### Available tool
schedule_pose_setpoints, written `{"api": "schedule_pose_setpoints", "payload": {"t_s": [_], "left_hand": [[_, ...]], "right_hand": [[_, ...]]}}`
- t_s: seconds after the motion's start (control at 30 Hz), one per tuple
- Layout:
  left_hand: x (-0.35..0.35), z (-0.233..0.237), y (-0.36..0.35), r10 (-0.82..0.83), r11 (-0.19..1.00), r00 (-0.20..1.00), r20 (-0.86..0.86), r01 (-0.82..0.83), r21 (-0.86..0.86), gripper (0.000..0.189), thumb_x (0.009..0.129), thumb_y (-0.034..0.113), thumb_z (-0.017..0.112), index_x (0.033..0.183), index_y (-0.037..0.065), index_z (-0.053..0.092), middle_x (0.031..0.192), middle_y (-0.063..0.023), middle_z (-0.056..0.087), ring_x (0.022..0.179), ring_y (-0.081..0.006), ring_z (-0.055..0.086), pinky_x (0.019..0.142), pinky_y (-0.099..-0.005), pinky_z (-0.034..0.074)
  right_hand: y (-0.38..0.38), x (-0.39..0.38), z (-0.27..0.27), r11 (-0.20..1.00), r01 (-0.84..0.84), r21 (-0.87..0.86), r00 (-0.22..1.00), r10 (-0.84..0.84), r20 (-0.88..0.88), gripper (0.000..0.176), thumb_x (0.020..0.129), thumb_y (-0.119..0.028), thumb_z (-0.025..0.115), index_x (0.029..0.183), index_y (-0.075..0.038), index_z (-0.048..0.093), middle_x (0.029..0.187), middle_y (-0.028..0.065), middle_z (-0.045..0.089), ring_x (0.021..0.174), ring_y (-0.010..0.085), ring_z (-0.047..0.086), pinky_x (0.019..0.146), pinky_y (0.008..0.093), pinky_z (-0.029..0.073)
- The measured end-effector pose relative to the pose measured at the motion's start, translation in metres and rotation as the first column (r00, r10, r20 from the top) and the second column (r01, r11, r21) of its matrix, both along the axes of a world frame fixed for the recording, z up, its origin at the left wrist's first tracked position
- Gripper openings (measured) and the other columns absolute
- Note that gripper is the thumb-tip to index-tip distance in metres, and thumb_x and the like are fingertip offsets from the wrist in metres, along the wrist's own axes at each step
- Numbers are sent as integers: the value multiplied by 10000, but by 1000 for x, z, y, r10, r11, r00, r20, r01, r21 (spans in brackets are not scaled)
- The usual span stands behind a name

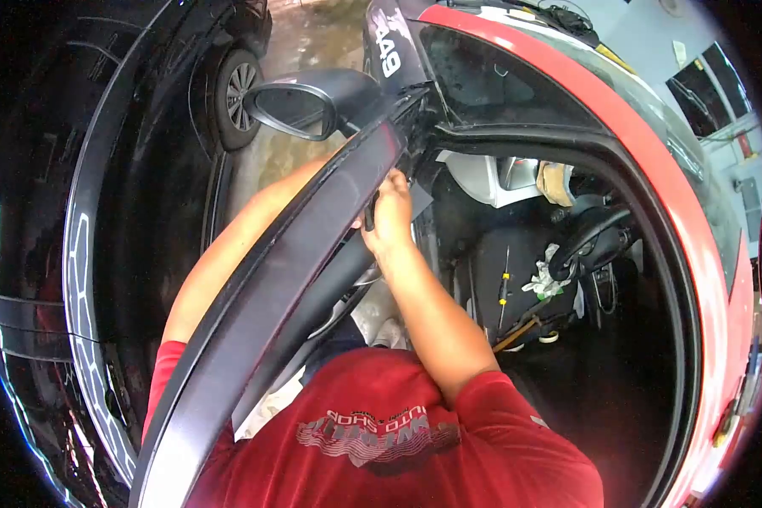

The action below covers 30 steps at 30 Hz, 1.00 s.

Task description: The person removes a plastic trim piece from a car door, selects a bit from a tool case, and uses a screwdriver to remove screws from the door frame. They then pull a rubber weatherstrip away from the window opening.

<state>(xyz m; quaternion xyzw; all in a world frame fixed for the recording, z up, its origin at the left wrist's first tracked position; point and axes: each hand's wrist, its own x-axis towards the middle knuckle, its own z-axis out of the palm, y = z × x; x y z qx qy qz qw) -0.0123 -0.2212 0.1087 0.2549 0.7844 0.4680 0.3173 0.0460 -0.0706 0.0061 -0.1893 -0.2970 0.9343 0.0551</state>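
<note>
The left arm [229, 254] passed outside the open door frame [305, 245], probably to brace it. The left hand lay hidden behind the frame, so its grip could not be told. The right hand [391, 212] was closed on the frame's inner edge, just below the mirror [300, 103], with fingers curled round it, apparently to steady the frame from inside. Beyond, a screwdriver [504, 286] lay on the seat [483, 245], likely kept within reach, near the steering wheel [597, 237]. A black car [169, 85] stood beside the door.
</note>
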Motion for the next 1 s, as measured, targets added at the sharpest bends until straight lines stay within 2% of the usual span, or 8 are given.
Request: {"api": "schedule_pose_setpoints", "payload": {"t_s": [0.43, 0.53, 0.57, 0.73, 0.77, 0.87, 0.9, 1.0], "left_hand": [[-7, -15, 11, -11, 999, 978, -208, 0, -52, 957, 853, 286, 914, 1641, 36, 431, 1431, -232, 650, 1307, -338, 655, 1139, -440, 533], [-17, -53, 12, -56, 966, 886, -460, -68, -249, 940, 888, 282, 893, 1660, 46, 413, 1452, -240, 641, 1326, -344, 646, 1160, -438, 524], [-1, -38, 19, 1, 958, 578, -816, -234, -165, 935, 789, 489, 945, 1446, -96, 628, 1401, -277, 714, 1264, -397, 719, 1073, -486, 562], [1, -34, 41, 69, 877, 636, -769, -405, -257, 693, 803, 542, 919, 1069, -83, 782, 1052, -305, 775, 1038, -474, 747, 936, -507, 577], [1, -33, 48, 71, 897, 652, -755, -373, -237, 635, 817, 534, 905, 1099, -26, 804, 1075, -280, 790, 1053, -455, 759, 946, -498, 583], [-26, -66, 54, 102, 910, 636, -765, -370, -187, 620, 849, 576, 869, 1139, 29, 831, 1086, -239, 813, 1045, -444, 774, 939, -494, 599], [-28, -64, 60, 96, 885, 617, -781, -412, -217, 617, 851, 586, 864, 1119, 31, 837, 1078, -236, 815, 1040, -439, 776, 939, -492, 599], [-41, -84, 60, 91, 887, 463, -882, -440, -139, 637, 858, 645, 827, 1007, 27, 852, 978, -234, 815, 949, -430, 791, 908, -499, 604]], "right_hand": [[4, 72, 8, 983, -12, 183, 996, -5, 90, 410, 1143, -149, 548, 1531, -111, 423, 1056, 69, 674, 784, 139, 617, 679, 318, 548], [46, 115, -20, 873, -62, 484, 995, 17, 95, 424, 1149, -166, 548, 1550, -100, 429, 1074, 111, 716, 718, 140, 631, 677, 319, 556], [61, 130, -41, 803, -71, 592, 992, -4, 125, 434, 1145, -157, 552, 1555, -95, 421, 1069, 112, 719, 717, 138, 630, 668, 318, 551], [151, 259, -192, 451, -379, 808, 835, -211, 509, 550, 1059, -226, 690, 1541, -68, 477, 1039, 155, 701, 698, 197, 654, 635, 371, 565], [169, 289, -250, 410, -401, 819, 801, -276, 531, 575, 1034, -261, 671, 1552, -77, 504, 1150, 248, 770, 928, 404, 777, 868, 512, 589], [206, 345, -219, 592, -559, 581, 541, -271, 796, 702, 982, -309, 676, 1615, -75, 484, 1383, 310, 703, 1299, 466, 681, 1104, 505, 525], [221, 368, -297, 326, -505, 799, 614, -516, 598, 626, 968, -173, 709, 1554, -51, 524, 1005, 231, 776, 770, 326, 769, 733, 447, 610], [264, 377, -264, 208, -678, 705, 481, -600, 639, 700, 930, -161, 637, 1585, 14, 465, 1129, 309, 771, 1006, 424, 783, 884, 475, 613]]}}
